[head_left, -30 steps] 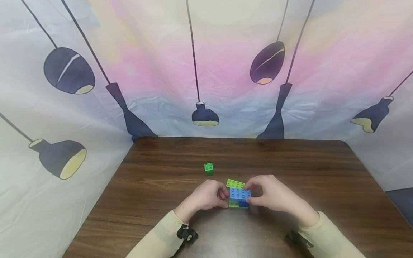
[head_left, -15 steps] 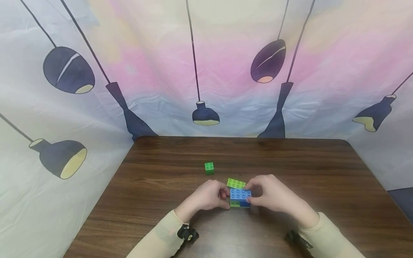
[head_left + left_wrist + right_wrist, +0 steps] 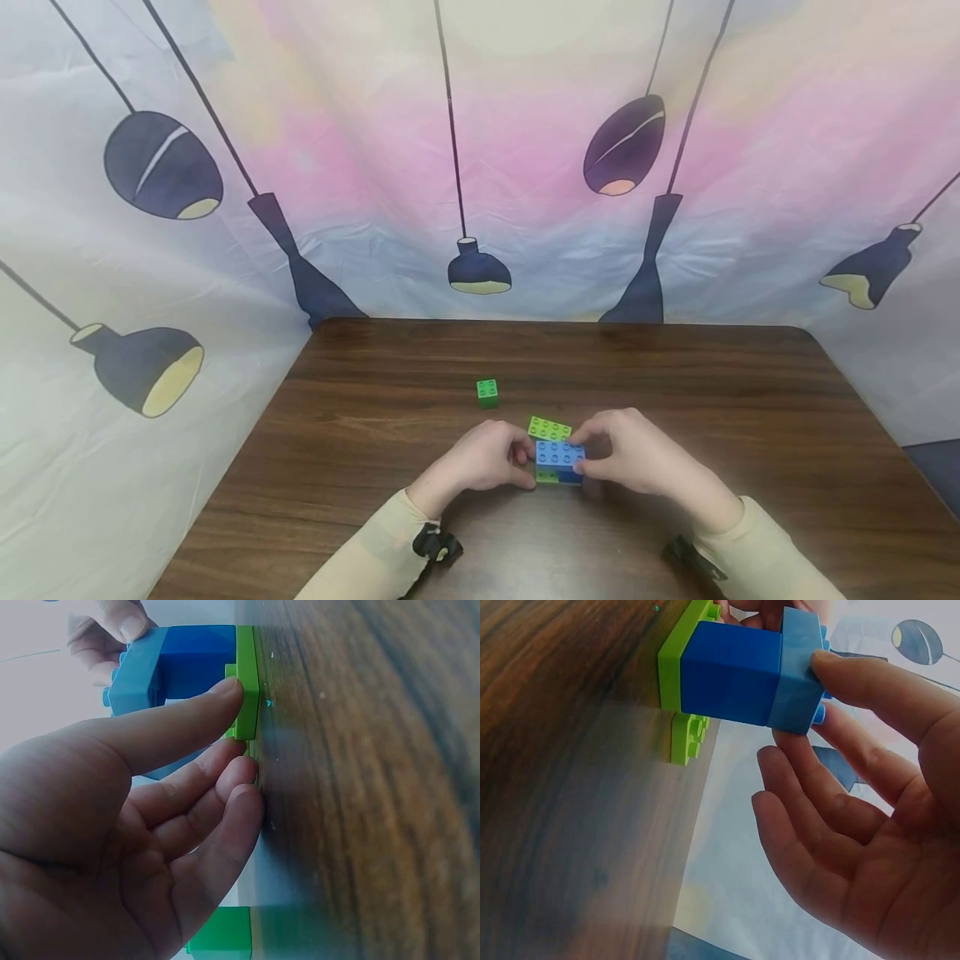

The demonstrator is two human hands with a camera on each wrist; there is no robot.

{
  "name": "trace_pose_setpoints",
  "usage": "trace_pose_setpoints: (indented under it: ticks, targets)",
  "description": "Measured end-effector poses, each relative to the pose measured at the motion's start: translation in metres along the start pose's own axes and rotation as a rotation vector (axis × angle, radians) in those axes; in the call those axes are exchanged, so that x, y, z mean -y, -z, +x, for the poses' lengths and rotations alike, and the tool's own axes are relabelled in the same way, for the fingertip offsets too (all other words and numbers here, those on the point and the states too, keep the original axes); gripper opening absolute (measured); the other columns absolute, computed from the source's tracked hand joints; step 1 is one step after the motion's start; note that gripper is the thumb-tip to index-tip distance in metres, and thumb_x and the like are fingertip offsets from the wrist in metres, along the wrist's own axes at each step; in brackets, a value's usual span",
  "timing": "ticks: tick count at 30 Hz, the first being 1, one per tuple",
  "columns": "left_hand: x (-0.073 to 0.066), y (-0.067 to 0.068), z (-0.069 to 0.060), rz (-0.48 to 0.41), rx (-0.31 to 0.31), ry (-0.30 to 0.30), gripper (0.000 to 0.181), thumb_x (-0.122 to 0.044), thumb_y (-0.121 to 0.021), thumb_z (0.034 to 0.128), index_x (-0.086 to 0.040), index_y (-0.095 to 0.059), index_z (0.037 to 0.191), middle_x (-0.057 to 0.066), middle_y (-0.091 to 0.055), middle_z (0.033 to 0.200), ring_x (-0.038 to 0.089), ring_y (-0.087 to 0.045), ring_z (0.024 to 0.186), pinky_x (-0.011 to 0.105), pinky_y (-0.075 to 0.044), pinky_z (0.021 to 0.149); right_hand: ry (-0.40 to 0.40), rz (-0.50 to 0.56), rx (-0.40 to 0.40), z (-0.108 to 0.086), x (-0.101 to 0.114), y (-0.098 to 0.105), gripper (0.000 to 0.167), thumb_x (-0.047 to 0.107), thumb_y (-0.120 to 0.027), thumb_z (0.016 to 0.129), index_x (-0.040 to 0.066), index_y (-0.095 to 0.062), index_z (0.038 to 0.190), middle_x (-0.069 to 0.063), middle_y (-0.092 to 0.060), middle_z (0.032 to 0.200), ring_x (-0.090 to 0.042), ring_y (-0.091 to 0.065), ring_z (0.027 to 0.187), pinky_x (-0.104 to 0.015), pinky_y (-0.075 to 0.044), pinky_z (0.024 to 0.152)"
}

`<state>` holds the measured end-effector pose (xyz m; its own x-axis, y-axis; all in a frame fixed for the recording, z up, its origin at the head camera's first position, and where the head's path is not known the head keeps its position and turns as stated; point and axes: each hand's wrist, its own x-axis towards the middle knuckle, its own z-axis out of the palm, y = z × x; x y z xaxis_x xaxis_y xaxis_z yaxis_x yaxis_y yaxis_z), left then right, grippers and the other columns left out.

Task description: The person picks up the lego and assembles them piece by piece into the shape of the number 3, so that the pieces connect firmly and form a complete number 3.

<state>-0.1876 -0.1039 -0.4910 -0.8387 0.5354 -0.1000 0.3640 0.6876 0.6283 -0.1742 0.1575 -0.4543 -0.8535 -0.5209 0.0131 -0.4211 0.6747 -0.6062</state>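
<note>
A small stack of toy building bricks stands on the table between the hands. Its base is a flat lime green plate (image 3: 247, 694). A dark blue brick (image 3: 731, 671) sits on the right part of that plate, with a light blue flat brick (image 3: 559, 452) across the top, overhanging a gap on the left. My left hand (image 3: 486, 455) pinches the left end of the lime plate between thumb and fingers. With thumb and fingertips, my right hand (image 3: 637, 452) grips the right end of the light blue brick. The far fingertips are partly hidden.
Just behind the stack lies a second lime green plate (image 3: 550, 428). Farther back and left stands a small green brick (image 3: 487, 394). The dark wooden table (image 3: 375, 375) ends at a printed cloth backdrop (image 3: 540, 275).
</note>
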Motion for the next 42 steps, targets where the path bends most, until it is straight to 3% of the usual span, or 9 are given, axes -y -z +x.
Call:
trace_pose_setpoints:
  ticks: [28,38,42]
  targets:
    - [0.000,0.002,-0.001,-0.032,0.018,0.003,0.022,-0.021,-0.095,0.0815,-0.016,-0.078,0.094,-0.012,-0.064,0.077,0.005,-0.055,0.071,0.026,-0.045,0.069,0.009,-0.002,-0.006,-0.002,0.000,0.000,0.026,0.020,-0.092,0.085,0.018,-0.083,0.109,0.008,-0.077,0.107,-0.014,-0.070,0.101,-0.050,-0.058,0.093]
    - [0.003,0.009,-0.003,-0.070,0.044,-0.014,0.024,-0.021,-0.094,0.0829,-0.014,-0.080,0.100,-0.010,-0.067,0.082,0.005,-0.058,0.073,0.026,-0.048,0.071,0.004,0.005,0.000,-0.001,0.001,-0.002,0.029,0.020,-0.093,0.085,0.018,-0.080,0.111,0.006,-0.076,0.112,-0.020,-0.069,0.108,-0.055,-0.055,0.099]
    - [0.006,0.013,-0.004,-0.091,0.054,-0.029,0.027,-0.022,-0.094,0.0825,-0.013,-0.081,0.105,-0.009,-0.070,0.088,0.005,-0.061,0.077,0.026,-0.050,0.072,-0.003,0.028,0.011,0.000,-0.003,-0.003,0.029,0.019,-0.092,0.085,0.019,-0.078,0.111,0.005,-0.075,0.113,-0.018,-0.070,0.106,-0.052,-0.057,0.097]
